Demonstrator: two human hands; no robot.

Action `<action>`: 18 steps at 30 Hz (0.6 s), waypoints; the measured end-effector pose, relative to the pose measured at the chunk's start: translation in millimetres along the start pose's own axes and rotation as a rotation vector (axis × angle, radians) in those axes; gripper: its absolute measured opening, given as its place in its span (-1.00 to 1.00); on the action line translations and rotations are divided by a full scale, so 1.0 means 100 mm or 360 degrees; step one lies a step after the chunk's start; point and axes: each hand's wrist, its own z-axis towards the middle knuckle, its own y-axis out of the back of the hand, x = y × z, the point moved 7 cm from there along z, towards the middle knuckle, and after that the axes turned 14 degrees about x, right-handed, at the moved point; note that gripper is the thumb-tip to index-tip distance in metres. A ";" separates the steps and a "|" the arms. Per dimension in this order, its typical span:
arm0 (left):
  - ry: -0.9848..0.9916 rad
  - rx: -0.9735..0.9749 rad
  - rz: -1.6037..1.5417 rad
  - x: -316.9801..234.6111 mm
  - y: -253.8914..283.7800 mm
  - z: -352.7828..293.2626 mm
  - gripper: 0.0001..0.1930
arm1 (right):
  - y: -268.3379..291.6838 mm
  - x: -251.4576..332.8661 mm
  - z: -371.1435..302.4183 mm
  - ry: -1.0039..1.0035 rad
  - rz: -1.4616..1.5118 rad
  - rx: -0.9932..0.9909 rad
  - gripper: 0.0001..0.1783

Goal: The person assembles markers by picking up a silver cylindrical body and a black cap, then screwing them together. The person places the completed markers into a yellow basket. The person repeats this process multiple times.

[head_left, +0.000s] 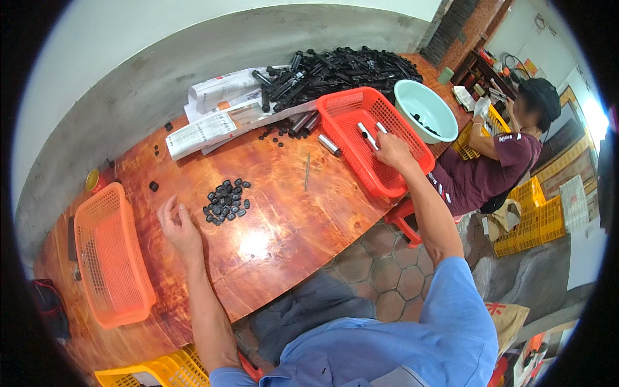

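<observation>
My right hand (393, 153) reaches into the red plastic basket (340, 132) at the right of the table, its fingers closed on the end of a silver metal tube (367, 136) with a dark band. Another short silver tube (382, 128) lies close by its knuckles. My left hand (179, 226) hovers over the table at the left, fingers loosely curved and apart, with nothing in it. To its right is a pile of small black caps (225, 201). One more silver tube (329, 145) lies outside the basket, against its left side.
Black flashlight-like tubes (348, 71) are heaped along the wall, beside newspaper (201, 133). A pale green basin (422, 106) holds a few black pieces. An orange basket (113, 258) stands at far left; a thin metal rod (307, 172) lies mid-table. A co-worker (500, 155) sits at right with a yellow basket.
</observation>
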 end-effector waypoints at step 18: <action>0.0180 0.0528 -0.1084 -0.44 -0.43 -0.29 -0.69 | 0.42 1.43 -1.05 0.0726 0.1235 -0.0441 -0.67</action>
